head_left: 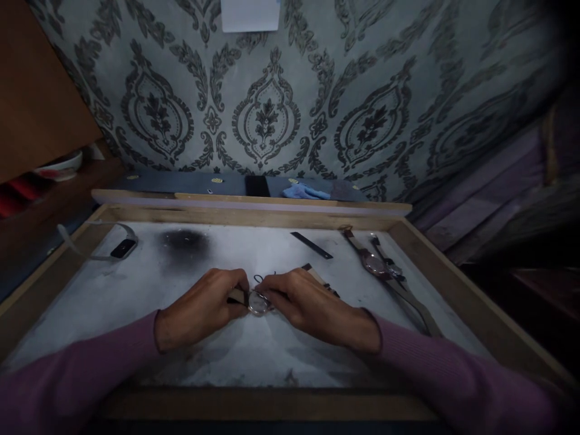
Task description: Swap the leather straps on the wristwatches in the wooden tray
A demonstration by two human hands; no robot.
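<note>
A round wristwatch (259, 304) with a pale dial is between my two hands, low over the white board. My left hand (206, 305) is closed on its left side, where a short piece of beige and dark strap (237, 295) shows between thumb and fingers. From the other side, my right hand (308, 299) pinches the watch's right edge, and its fingers cover whatever joins there. A small dark loop (258, 278) sticks up just behind the watch; I cannot make out what it belongs to. Partly behind my right hand lies a beige and black strap (319, 277).
A wooden rim (254, 216) frames the white board (272, 248). On the right lies a brown-strapped watch (374, 264), with another shiny watch (393, 270) against it. A flat dark strip (312, 244), a smartwatch (124, 248) and, behind the rim, a blue cloth (306, 191) are around.
</note>
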